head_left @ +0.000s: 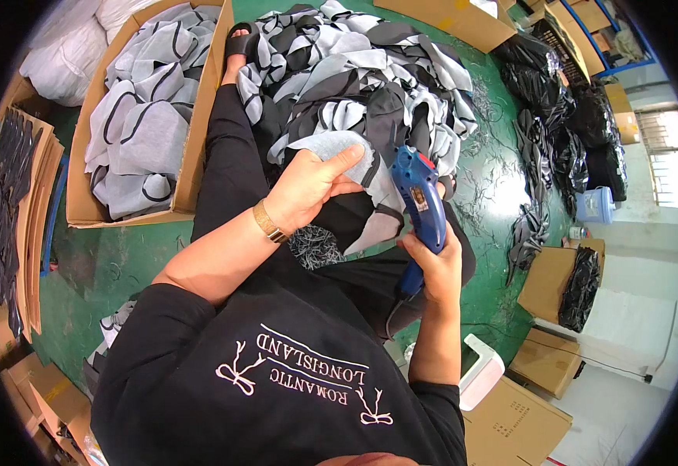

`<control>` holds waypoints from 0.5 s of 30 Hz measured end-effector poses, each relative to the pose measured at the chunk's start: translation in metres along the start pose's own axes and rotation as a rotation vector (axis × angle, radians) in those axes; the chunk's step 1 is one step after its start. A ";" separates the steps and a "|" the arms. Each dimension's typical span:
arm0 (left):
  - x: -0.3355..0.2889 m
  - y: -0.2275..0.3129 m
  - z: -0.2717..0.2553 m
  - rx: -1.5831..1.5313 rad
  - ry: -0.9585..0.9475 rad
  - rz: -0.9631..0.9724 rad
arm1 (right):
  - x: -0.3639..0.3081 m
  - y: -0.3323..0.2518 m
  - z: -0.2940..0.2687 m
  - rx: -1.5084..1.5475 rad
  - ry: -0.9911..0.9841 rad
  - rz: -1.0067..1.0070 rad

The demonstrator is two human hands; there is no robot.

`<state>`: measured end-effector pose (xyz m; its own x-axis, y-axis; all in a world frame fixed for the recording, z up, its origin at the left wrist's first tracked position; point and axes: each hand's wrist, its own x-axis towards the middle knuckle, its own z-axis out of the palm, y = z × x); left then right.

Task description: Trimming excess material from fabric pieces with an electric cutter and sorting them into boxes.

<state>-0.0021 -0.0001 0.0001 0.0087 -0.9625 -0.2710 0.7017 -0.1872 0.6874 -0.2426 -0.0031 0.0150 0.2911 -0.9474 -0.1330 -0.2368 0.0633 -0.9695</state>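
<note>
Grey fabric (327,144) pinched between left fingers (342,163), blue handheld tool (430,217) clasped by right fingers (419,252)

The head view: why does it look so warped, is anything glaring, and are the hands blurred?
Head view: wide fisheye lens, so the corners go black and edges bow near the rim; head view: white glare on the green floor, the window washed out; head view: left hand, right hand and blue tool look fairly sharp.
</note>
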 end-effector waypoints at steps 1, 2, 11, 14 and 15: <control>0.000 0.000 -0.001 0.003 0.002 0.002 | -0.004 -0.004 0.003 0.003 -0.002 -0.001; 0.000 0.000 -0.002 0.003 0.034 0.025 | -0.009 -0.011 0.006 0.105 -0.010 0.077; 0.005 -0.004 -0.002 0.000 0.081 0.148 | -0.029 -0.012 0.011 0.197 -0.119 0.254; 0.004 -0.004 0.004 0.004 0.103 0.143 | -0.031 -0.010 0.013 0.203 -0.108 0.276; 0.003 -0.004 0.006 0.003 0.115 0.131 | -0.032 -0.010 0.014 0.220 -0.106 0.285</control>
<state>-0.0093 -0.0032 0.0010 0.1818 -0.9500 -0.2539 0.6872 -0.0620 0.7239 -0.2368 0.0310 0.0260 0.3392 -0.8453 -0.4128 -0.1201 0.3963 -0.9102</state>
